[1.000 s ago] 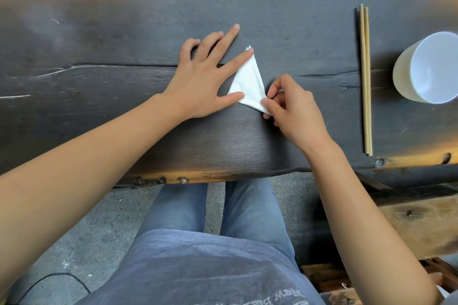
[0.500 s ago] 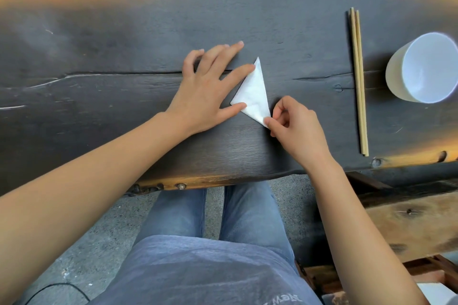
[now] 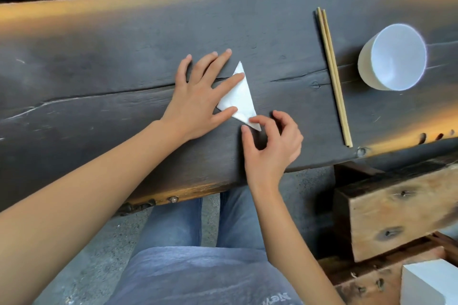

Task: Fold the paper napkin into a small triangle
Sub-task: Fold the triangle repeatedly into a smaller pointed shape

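Now the right hand (image 3: 270, 146) loosens: half a second ago thumb and forefinger were pinched on the near corner of the napkin (image 3: 239, 98), and at this moment the fingers are spread and curled, the forefinger tip only resting on that corner, the thumb just beside it on the wood. It grips nothing. The left hand (image 3: 198, 96) has not budged (same flat, open press throughout), palm down with the index finger laid along the napkin's upper left edge and the thumb on its lower left corner, pinning rather than grasping.

So where does that leave the fold? The napkin lies flat on the dark wooden table (image 3: 99, 62) between the two hands, a narrow white triangle with its tip pointing away from the person. My read is that the last crease is set and the task is all but finished; only the lifting of the hands remains.

Further out to the right, well apart from the action, lie a pair of chopsticks (image 3: 333, 77), and beyond them a white cup (image 3: 394, 57), both untouched.
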